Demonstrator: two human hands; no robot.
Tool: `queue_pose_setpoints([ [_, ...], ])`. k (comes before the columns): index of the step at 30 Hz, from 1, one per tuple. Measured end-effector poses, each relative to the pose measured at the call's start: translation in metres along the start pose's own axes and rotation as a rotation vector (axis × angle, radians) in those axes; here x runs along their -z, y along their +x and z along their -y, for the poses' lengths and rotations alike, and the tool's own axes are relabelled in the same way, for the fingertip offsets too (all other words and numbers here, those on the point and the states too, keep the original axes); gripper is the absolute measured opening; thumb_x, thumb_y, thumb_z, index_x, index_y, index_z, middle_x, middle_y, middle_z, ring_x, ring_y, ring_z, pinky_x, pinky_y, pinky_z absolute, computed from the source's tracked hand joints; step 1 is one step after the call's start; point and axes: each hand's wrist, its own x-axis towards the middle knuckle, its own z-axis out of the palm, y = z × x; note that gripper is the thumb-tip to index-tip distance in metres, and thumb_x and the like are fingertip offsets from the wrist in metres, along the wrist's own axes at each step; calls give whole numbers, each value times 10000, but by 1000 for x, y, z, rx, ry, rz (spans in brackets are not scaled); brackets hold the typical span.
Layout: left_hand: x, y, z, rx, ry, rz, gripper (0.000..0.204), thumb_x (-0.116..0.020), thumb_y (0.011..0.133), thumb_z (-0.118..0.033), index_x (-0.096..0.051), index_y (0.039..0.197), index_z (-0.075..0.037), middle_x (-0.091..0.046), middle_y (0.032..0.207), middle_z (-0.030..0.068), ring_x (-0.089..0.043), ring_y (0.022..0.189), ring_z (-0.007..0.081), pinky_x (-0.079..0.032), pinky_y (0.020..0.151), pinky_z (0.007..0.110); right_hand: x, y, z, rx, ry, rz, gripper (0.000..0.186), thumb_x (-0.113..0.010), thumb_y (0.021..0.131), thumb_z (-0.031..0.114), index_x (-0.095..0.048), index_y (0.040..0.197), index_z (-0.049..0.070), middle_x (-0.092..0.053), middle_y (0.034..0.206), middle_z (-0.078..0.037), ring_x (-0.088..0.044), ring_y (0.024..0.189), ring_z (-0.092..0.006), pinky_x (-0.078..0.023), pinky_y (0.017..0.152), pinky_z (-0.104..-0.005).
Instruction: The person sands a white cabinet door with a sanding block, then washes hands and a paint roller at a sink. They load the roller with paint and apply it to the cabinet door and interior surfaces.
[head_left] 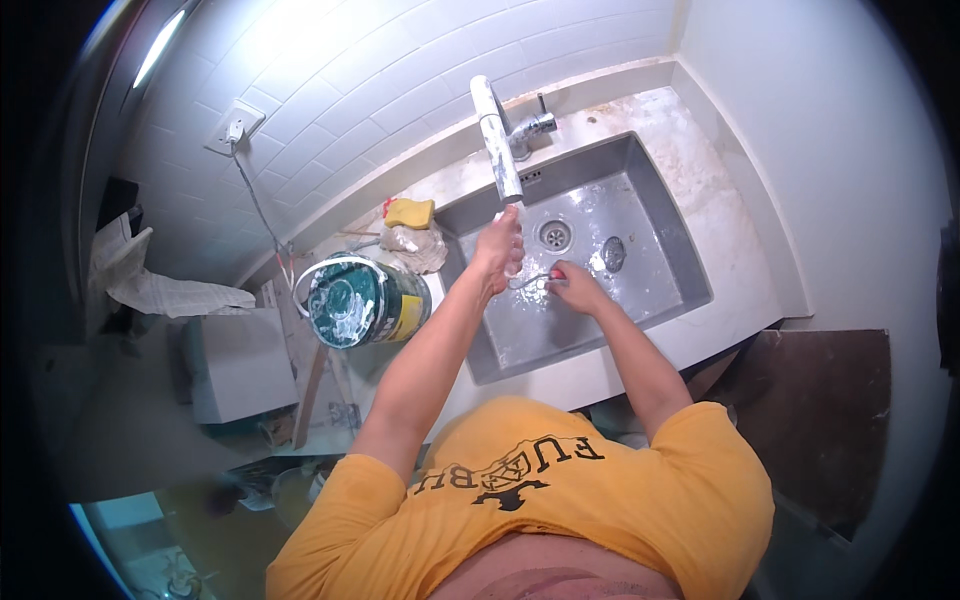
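My left hand (pixel 499 248) is closed right under the spout of the tap (pixel 497 150), its fingers curled round something I cannot make out. White foam or water shows at its fingers. My right hand (pixel 576 287), a little to the right and nearer me, is closed on a tool with a thin bent metal rod (pixel 532 281) and a bit of red at the grip. The rod reaches across toward my left hand and looks like a paint roller frame. Both hands are over the grey sink (pixel 672 215), whose floor looks wet.
A green bucket (pixel 345 305) smeared with white stands left of the sink, its handle raised. Behind it a yellow sponge (pixel 409 213) lies on a crumpled bag (pixel 415 246). The drain (pixel 554 236) and a round metal piece (pixel 613 254) are in the sink. A plugged-in cord (pixel 250 190) hangs at the wall.
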Motion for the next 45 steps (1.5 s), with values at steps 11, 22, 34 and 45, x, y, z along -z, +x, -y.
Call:
queue_pose_setpoints([
  [11, 47, 20, 51, -28, 106, -145, 341, -588, 981, -331, -433, 725, -166, -345, 563, -60, -289, 409, 80, -205, 383, 276, 66, -58, 34, 46, -473, 6, 283, -672, 869, 338, -615, 855, 60, -677, 880, -137, -648, 853, -342, -474, 788, -469],
  [22, 87, 63, 91, -287, 269, -327, 441, -619, 954, -516, -543, 875, -89, -451, 692, -21, -481, 581, 118, -423, 478, 287, 95, -78, 71, 90, -635, -27, 278, -674, 887, 367, -660, 907, 90, -669, 875, -107, -674, 836, -302, -526, 745, -424],
  [34, 40, 19, 61, -81, 314, -424, 488, -574, 979, -488, -547, 864, -15, -477, 606, 16, -412, 444, 145, -303, 386, 332, 97, -98, 109, 106, -685, -61, 211, -694, 873, 340, -703, 948, 143, -638, 843, -60, -660, 795, -276, -513, 719, -409],
  [45, 37, 19, 68, -187, 197, -208, 361, -619, 978, -403, -485, 818, -109, -459, 663, -21, -437, 541, 95, -365, 496, 278, 110, -99, 108, 86, -745, -96, 223, -695, 870, 353, -705, 951, 145, -648, 841, -58, -668, 783, -279, -522, 692, -420],
])
